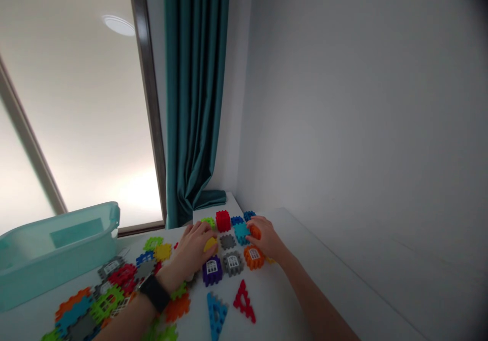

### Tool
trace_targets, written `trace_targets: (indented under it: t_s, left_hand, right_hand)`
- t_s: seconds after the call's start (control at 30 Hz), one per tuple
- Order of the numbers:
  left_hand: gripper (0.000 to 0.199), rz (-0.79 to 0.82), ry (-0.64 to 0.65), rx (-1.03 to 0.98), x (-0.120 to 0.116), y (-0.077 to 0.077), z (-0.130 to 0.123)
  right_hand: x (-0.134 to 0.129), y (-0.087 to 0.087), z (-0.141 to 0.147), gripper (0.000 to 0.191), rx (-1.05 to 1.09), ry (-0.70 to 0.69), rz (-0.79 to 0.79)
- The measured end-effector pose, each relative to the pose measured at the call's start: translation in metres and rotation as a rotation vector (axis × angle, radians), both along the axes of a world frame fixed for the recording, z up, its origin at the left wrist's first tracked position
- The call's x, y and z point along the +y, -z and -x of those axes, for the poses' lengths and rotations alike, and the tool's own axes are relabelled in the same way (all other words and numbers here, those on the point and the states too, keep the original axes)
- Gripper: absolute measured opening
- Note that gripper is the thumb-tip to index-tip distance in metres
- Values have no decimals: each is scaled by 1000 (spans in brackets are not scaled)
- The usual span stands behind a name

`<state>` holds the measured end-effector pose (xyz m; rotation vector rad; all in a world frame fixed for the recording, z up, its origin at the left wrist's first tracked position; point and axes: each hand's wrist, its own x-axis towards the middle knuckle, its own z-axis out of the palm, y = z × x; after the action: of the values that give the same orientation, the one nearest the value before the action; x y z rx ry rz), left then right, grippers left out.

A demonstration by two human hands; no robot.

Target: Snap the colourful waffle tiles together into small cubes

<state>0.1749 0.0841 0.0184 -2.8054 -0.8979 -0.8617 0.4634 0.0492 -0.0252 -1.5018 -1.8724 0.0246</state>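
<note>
Toothed plastic blocks stand in rough rows on the white table. My left hand (194,247) has its fingers curled over a yellow block (210,244). At the right of the rows, my right hand (267,237) closes round an orange block (255,231), beside a light blue block (241,234). Behind them are a red block (223,221) and a dark blue block (249,215). A flat grey piece (227,242) lies between my hands. Nearer me sit a purple block (212,271), a grey block (233,263) and an orange block with a window pattern (253,257).
Loose flat pieces (107,303) are heaped at the left, near a teal plastic bin (57,254). A blue triangle (216,315) and a red triangle (244,301) lie at the front. A green curtain (196,102) hangs behind, with a wall at the right.
</note>
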Motion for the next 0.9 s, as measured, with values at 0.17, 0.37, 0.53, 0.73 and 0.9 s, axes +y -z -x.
trace_targets:
  t_s: [0.17, 0.37, 0.53, 0.73, 0.9]
  left_hand:
    - [29, 75, -22, 71, 18, -7, -42]
    - [32, 172, 24, 100, 28, -5, -63]
    - [26, 201, 17, 116, 33, -3, -71]
    - [29, 250, -37, 143, 39, 0, -79]
    - [29, 277, -61, 180, 41, 6, -84]
  right_hand:
    - [-4, -1, 2, 25, 9, -7, -26]
    - [-5, 3, 1, 24, 13, -4, -51]
    - [-6, 5, 2, 24, 10, 4, -79]
    - [-7, 7, -3, 25, 6, 41, -139]
    - [-9, 5, -13, 22, 12, 97, -191]
